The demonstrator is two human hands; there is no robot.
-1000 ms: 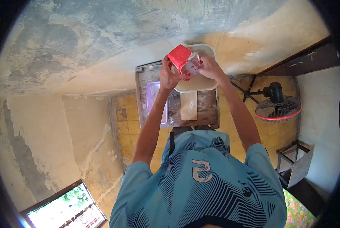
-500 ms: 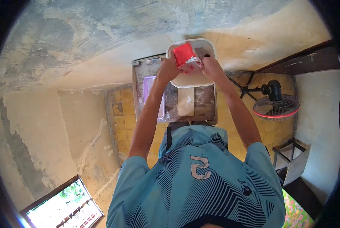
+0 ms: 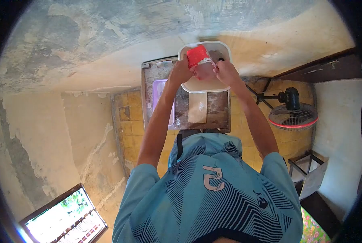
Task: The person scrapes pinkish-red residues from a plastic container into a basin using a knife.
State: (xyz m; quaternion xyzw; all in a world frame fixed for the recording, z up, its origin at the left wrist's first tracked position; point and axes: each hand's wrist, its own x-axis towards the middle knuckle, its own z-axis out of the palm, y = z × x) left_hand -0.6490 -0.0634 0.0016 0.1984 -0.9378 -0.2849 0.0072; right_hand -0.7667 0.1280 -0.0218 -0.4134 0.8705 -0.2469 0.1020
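Observation:
A red, boxy container [image 3: 198, 55] with a white-smeared edge is tilted over a white basin [image 3: 206, 90] of cloudy, whitish liquid. My left hand [image 3: 182, 71] is closed on its left side. My right hand [image 3: 226, 73] is closed in a pinch by the container's lower right edge, where a thin whitish strip runs to the fingers. A small dark tip shows just above that hand; what it belongs to is hidden. Both hands are over the basin, and reddish patches show in it below the container.
The basin stands on a worn wooden table [image 3: 217, 115] against the wall. Also on it are a purple tray [image 3: 172, 115], left, and a light flat board [image 3: 197, 108] in front. A fan [image 3: 293, 109] stands to the right, near a small stool [image 3: 310, 168].
The red container has shifted slightly, its lower edge turning, with both hands still at it. The rest of the scene shows only a slight camera shift.

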